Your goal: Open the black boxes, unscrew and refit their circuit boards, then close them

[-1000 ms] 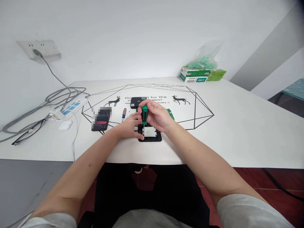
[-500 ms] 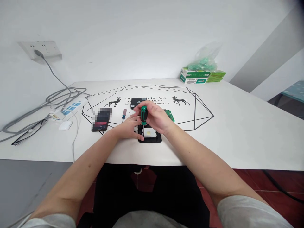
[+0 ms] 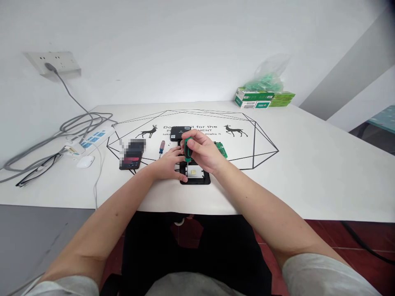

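An upright green-and-black screwdriver [image 3: 188,151] is closed in the fingers of my right hand [image 3: 206,153], thumb laid on its handle. Its shaft points down into a black device casing [image 3: 206,181] that lies near the table's front edge. Inside the casing is a silvery plate [image 3: 199,173] with a small yellowish square on it. My left hand [image 3: 168,165] grips the casing's left side, thumb by the near corner. Whether the tip sits in a screw is too small to tell. A green circuit board [image 3: 220,149] lies behind my right hand, partly hidden.
A second screwdriver [image 3: 162,148] and a phone [image 3: 132,158] lie left of my hands. Behind them is a black cover [image 3: 177,133]. Further left are a power strip [image 3: 92,142], glasses [image 3: 37,169] and a white mouse [image 3: 85,162]. Green boxes [image 3: 254,98] stand at the back right.
My right thumb has moved onto the screwdriver's handle, and the fingers around it have shifted. My left hand and the casing stay in place.
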Action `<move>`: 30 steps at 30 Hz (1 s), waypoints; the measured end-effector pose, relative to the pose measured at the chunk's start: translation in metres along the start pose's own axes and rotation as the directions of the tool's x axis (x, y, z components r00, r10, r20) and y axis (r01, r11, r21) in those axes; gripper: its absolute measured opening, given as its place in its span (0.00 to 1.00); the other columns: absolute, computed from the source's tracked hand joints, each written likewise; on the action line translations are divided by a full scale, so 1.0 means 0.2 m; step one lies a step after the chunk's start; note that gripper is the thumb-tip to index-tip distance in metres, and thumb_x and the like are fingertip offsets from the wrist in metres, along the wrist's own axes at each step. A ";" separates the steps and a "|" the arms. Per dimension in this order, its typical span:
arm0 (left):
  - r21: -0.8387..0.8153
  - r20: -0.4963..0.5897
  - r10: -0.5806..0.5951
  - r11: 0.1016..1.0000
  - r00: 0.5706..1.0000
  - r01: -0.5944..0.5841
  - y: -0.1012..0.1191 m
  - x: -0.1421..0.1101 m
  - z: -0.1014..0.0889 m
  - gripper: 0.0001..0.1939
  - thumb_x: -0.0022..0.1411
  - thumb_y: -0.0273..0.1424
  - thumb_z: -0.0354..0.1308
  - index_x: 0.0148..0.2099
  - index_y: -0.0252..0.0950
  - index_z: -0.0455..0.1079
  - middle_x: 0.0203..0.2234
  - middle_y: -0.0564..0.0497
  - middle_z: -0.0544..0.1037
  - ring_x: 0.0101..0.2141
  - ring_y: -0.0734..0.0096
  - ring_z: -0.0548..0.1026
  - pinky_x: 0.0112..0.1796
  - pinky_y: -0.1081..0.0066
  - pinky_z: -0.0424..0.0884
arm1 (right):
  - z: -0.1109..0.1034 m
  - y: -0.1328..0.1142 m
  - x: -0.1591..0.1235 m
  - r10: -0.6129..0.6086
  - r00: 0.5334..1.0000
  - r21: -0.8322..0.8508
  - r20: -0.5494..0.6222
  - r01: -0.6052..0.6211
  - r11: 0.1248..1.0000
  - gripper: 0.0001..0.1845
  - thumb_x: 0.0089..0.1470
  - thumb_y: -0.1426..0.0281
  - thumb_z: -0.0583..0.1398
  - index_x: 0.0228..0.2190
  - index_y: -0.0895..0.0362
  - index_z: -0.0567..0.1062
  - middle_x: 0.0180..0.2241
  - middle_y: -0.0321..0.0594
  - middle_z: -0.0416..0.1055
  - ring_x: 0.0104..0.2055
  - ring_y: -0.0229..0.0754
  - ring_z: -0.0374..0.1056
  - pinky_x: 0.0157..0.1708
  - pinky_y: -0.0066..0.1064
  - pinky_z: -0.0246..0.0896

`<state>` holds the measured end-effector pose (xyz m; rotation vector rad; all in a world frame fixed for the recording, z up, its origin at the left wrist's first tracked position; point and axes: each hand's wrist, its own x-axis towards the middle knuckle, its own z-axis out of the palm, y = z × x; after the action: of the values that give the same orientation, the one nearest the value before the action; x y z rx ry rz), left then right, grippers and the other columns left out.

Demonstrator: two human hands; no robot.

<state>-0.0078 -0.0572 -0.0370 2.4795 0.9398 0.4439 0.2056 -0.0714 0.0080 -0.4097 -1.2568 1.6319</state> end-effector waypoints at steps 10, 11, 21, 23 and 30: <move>-0.008 0.013 -0.069 0.998 0.998 0.069 0.00 0.00 0.00 0.50 0.52 0.58 0.80 0.73 0.47 0.74 0.77 0.40 0.61 0.75 0.26 0.55 0.72 0.34 0.59 | 0.01 0.01 0.00 0.040 0.999 0.043 0.016 -0.041 0.998 0.31 0.51 0.41 0.74 0.41 0.52 0.80 0.35 0.36 0.79 0.35 0.39 0.77 0.32 0.31 0.75; -0.007 0.012 -0.077 0.997 0.997 0.077 0.00 0.00 0.00 0.52 0.52 0.58 0.80 0.73 0.46 0.73 0.78 0.40 0.60 0.75 0.26 0.55 0.72 0.34 0.59 | 0.01 0.02 0.00 0.032 0.999 0.039 0.017 -0.033 0.999 0.31 0.48 0.42 0.76 0.40 0.52 0.80 0.34 0.35 0.79 0.34 0.37 0.76 0.32 0.30 0.75; 0.011 0.034 -0.039 0.999 0.999 0.039 -0.01 0.00 0.00 0.50 0.54 0.61 0.77 0.73 0.46 0.74 0.78 0.41 0.59 0.76 0.26 0.51 0.74 0.33 0.51 | 0.03 -0.03 0.00 0.049 0.998 0.092 0.043 -0.053 0.994 0.23 0.55 0.51 0.72 0.44 0.51 0.77 0.33 0.35 0.79 0.33 0.40 0.76 0.31 0.32 0.75; 0.009 0.021 -0.041 0.999 0.999 0.041 -0.01 0.00 0.01 0.49 0.53 0.61 0.78 0.71 0.47 0.75 0.78 0.42 0.60 0.77 0.27 0.51 0.74 0.33 0.51 | 0.03 -0.02 0.00 0.039 0.999 0.077 0.031 -0.041 0.996 0.23 0.57 0.48 0.71 0.41 0.51 0.76 0.34 0.35 0.78 0.32 0.39 0.75 0.31 0.32 0.74; 0.013 -0.003 -0.014 1.000 1.000 0.015 -0.02 0.00 0.01 0.42 0.53 0.58 0.80 0.65 0.45 0.81 0.75 0.40 0.65 0.76 0.30 0.53 0.74 0.34 0.52 | 0.01 -0.01 0.00 0.010 1.000 -0.037 0.000 -0.010 0.999 0.26 0.47 0.52 0.80 0.41 0.50 0.79 0.32 0.30 0.72 0.33 0.36 0.69 0.30 0.28 0.69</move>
<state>-0.0082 -0.0554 -0.0402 2.4824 0.9640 0.4383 0.2054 -0.0734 0.0105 -0.4395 -1.2886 1.6187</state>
